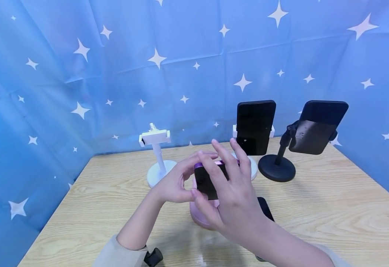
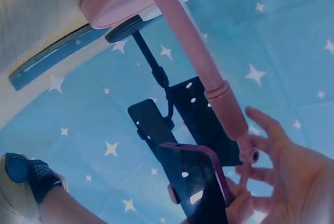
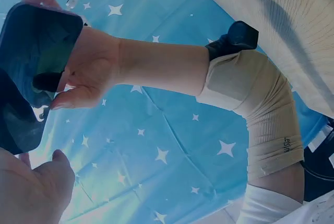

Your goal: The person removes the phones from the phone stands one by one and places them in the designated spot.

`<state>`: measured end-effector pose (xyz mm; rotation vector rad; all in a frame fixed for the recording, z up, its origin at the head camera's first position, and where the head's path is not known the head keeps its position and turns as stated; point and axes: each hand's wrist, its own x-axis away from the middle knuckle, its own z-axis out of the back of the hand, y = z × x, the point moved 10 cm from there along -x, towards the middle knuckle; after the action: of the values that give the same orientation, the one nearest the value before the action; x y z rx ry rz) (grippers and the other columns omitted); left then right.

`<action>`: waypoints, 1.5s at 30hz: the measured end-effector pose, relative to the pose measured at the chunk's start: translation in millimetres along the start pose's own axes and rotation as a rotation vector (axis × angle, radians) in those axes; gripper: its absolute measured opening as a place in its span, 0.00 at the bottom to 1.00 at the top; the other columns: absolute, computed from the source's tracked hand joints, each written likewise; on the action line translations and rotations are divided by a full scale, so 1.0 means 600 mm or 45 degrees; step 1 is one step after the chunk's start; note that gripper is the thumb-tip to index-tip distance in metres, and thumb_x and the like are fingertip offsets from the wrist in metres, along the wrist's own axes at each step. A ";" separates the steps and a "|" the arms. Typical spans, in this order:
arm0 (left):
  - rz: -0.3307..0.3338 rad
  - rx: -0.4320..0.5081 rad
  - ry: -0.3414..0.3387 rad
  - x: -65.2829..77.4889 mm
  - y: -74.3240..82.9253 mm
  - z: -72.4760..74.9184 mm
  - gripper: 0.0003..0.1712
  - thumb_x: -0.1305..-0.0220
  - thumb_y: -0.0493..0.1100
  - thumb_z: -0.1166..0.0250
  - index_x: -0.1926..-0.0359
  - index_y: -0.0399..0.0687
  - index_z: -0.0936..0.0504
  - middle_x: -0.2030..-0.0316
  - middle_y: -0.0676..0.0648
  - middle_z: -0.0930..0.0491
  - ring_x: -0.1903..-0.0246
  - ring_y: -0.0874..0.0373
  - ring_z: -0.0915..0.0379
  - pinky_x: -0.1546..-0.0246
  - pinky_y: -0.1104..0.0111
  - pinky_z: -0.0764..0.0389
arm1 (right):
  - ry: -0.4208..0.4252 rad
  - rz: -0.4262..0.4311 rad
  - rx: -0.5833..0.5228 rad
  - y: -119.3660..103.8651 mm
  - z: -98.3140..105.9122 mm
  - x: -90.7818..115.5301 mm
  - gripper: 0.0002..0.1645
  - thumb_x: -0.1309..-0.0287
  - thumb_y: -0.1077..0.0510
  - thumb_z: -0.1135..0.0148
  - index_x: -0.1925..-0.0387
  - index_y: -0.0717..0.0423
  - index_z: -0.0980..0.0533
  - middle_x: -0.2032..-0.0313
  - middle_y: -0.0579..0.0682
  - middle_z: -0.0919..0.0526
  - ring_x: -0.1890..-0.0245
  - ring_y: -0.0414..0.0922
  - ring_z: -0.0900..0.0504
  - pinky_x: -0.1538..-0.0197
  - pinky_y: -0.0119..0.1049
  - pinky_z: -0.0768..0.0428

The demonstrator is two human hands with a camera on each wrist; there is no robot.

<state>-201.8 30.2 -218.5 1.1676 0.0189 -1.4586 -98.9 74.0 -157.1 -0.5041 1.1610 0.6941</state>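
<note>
A smartphone [image 1: 205, 182] with a purple edge is held between both hands, at the top of a pink phone stand [image 1: 201, 217]. My left hand [image 1: 181, 181] grips its left side, thumb low and fingers along the upper edge. Reaching across from the right, my right hand [image 1: 234, 196] holds the phone between thumb and fingers, partly covering its screen. In the left wrist view the stand's pink pole [image 2: 190, 41] runs to a small joint [image 2: 248, 153] beside the left fingers. Whether the phone sits in the stand's clamp is hidden.
A white phone stand [image 1: 157, 152] without a phone stands at the back left. Behind the right hand, a black phone [image 1: 256, 126] sits in another white stand. A black stand [image 1: 277, 168] at right carries a phone [image 1: 319, 128]. Another phone [image 1: 266, 209] lies on the table, partly hidden by the right arm.
</note>
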 end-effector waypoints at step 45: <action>0.026 -0.002 -0.066 -0.013 -0.023 0.011 0.34 0.65 0.36 0.34 0.49 0.36 0.28 0.53 0.41 0.25 0.48 0.52 0.33 0.48 0.61 0.28 | 0.204 0.057 0.560 -0.013 -0.021 -0.019 0.14 0.57 0.58 0.45 0.70 0.66 0.32 0.73 0.58 0.31 0.72 0.54 0.31 0.71 0.50 0.39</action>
<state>-218.0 35.9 -218.5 1.1254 -0.0279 -1.4699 -104.0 57.5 -150.6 -0.1634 1.4320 0.4216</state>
